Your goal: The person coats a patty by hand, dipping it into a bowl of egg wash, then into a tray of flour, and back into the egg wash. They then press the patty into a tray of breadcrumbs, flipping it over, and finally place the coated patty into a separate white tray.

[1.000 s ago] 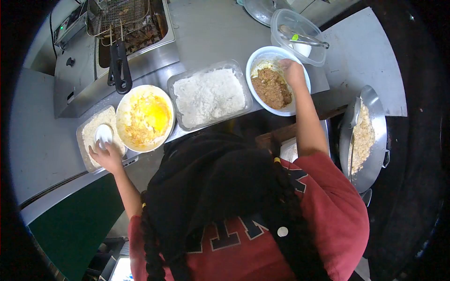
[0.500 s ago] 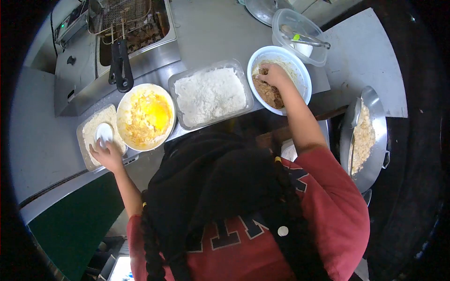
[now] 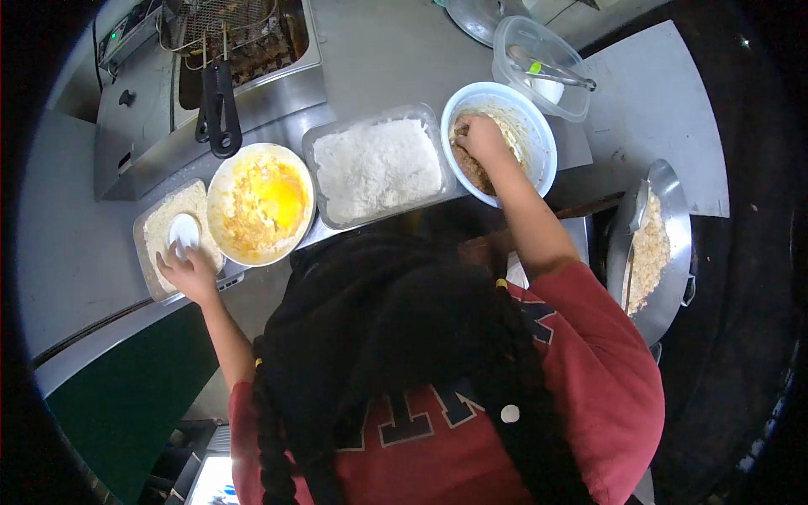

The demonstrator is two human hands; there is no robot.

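Note:
My right hand [image 3: 481,140] is down inside a pale blue bowl [image 3: 545,139], its fingers curled into a brown, ground-meat-like mixture [image 3: 473,171]. At the far left, my left hand [image 3: 190,271] has its fingers spread at the near edge of a small white round dish or lid [image 3: 183,231]. That white piece rests in a clear tray of pale crumbs [image 3: 160,225]. Between the hands stand a white bowl of beaten egg [image 3: 282,206] with crumbly bits in it and a clear tray of white flour [image 3: 379,164].
Behind the left side is a deep fryer [image 3: 286,97] with a wire basket [image 3: 223,34] and black handles [image 3: 223,118]. A clear tub [image 3: 513,38] with tongs [image 3: 564,76] stands behind the blue bowl. To the right sits a large metal wok [image 3: 673,269] holding pale crumbs.
My right hand has shifted slightly left in the blue bowl and its fingers are more tucked in. My left hand stays at the white round piece. The view has moved a little.

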